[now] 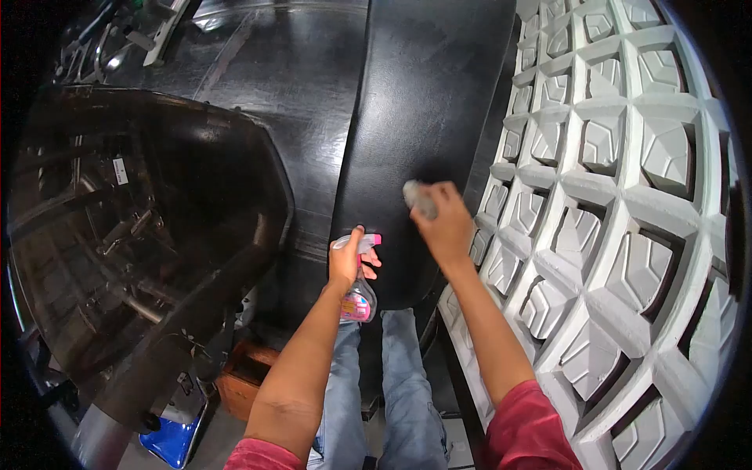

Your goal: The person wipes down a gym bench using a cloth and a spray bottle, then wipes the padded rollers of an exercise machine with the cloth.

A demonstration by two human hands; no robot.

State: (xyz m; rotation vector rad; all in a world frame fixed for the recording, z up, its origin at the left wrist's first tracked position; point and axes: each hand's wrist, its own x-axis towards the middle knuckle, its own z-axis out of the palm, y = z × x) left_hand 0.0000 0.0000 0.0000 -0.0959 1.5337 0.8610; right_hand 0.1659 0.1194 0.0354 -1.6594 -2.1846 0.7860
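Note:
A spray bottle [358, 301] with a clear body, a pink nozzle and a pink label is held in my left hand [348, 258], near the front edge of a long black padded surface [427, 94]. My right hand [448, 227], slightly blurred, grips a crumpled greyish cloth [421, 199] over the middle of that padding. The fingers of my left hand wrap round the bottle's neck. Whether the cloth touches the padding is hard to tell.
On the right rises a white wall panel [607, 149] with raised geometric cells. A large dark transparent shield [157, 172] fills the left. Lower left are a brown wooden box [235, 392] and a blue object [171, 440] on the floor.

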